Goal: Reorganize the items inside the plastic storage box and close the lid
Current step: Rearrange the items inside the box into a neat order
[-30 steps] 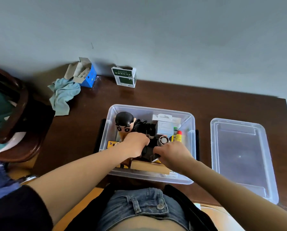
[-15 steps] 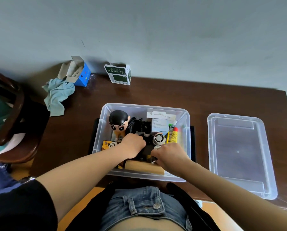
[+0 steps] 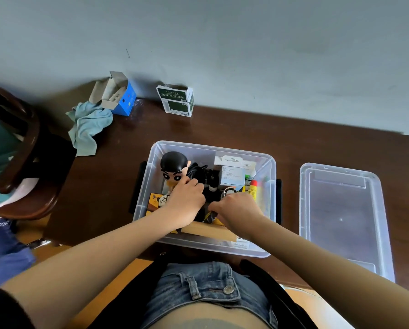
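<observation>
- A clear plastic storage box (image 3: pixel 268 176) sits open in the middle of a dark wooden table (image 3: pixel 234 129), right in front of the person.
- Its lid (image 3: pixel 341 217) lies flat on the table to the box's right, apart from it, long axis running away from the person, parallel to the box's short sides.
- Both hands are inside the box among the items.
- The left hand (image 3: pixel 186 201) has curled fingers that reach into a bundle of black cables (image 3: pixel 198 173) beside a cartoon figurine (image 3: pixel 173 168); whether it grips anything cannot be told.
- The right hand (image 3: pixel 239 208) is curled over dark items near the box's middle, next to a small round fan (image 3: pixel 229 192); its grasp is hidden.
- The right hand is nearer the lid, so it looks better placed to fetch it.
</observation>
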The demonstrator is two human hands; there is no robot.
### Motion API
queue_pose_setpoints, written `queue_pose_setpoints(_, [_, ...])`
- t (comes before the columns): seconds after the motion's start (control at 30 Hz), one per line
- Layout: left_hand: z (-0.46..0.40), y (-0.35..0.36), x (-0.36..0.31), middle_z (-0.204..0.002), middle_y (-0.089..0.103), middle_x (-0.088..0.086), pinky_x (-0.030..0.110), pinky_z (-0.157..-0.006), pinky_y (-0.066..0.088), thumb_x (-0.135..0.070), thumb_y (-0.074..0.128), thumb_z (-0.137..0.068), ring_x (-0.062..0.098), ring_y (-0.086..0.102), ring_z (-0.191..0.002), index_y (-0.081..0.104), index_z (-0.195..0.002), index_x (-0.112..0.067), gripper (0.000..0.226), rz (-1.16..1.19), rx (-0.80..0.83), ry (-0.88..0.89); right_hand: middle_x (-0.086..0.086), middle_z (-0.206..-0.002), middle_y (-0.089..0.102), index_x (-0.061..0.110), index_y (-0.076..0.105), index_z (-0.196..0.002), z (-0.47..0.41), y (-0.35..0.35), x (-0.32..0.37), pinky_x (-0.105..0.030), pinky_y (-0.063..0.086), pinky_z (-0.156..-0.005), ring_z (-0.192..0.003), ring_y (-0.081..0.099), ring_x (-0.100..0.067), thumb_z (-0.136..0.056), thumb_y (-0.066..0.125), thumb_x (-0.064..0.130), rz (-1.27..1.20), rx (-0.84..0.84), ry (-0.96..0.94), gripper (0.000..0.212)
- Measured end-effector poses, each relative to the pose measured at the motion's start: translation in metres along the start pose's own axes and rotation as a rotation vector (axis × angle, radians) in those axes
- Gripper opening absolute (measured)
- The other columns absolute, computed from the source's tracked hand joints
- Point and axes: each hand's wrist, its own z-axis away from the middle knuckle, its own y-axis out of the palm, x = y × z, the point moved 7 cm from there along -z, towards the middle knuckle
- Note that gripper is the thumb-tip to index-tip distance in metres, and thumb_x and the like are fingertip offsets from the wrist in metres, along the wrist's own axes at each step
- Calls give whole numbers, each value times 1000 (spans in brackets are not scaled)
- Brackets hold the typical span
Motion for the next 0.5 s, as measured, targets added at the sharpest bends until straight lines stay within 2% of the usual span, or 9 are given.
queue_pose_setpoints(0.1, [21,-5,11,-127,51,0,43,-110,16,-37,61,-86,22,39,-124,69,-109,-24,27,94,-84,-77,1,-82,64,22,61,-107,-12,1,3,-26,28,-46,-75,62,-21,-89,53,4,107,70,22,27])
queue_pose_setpoints(0.2, [34,-2,27,-135,45,-2,45,-113,10,-49,64,-81,21,34,-130,64,-116,-30,39,193,-78,-183,-1,-88,66,16,64,-104,-26,5,7,-26,40,-55,-78,64,-23,-81,52,-10,130,138,19,36])
queue_pose_setpoints(0.27, [37,0,30,-137,44,-4,45,-113,10,-54,65,-80,20,33,-131,62,-118,-33,44,257,-64,-207,-3,-92,66,13,64,-107,-34,7,9,-28,42,-56,-82,64,-24,-83,50,-11,140,174,20,37])
queue_pose_setpoints(0.4, [38,2,28,-134,46,-4,45,-113,11,-54,66,-79,21,36,-129,61,-120,-32,46,292,-71,-204,-5,-100,64,13,64,-112,-45,17,15,-28,36,-48,-87,63,-25,-88,49,-5,185,261,0,33])
queue_pose_setpoints(0.5, [38,3,29,-131,48,-3,45,-113,11,-52,66,-80,21,38,-127,61,-120,-31,46,323,-85,-216,-2,-98,64,15,64,-110,-48,26,18,-25,24,-42,-84,62,-24,-93,49,12,193,334,-22,23])
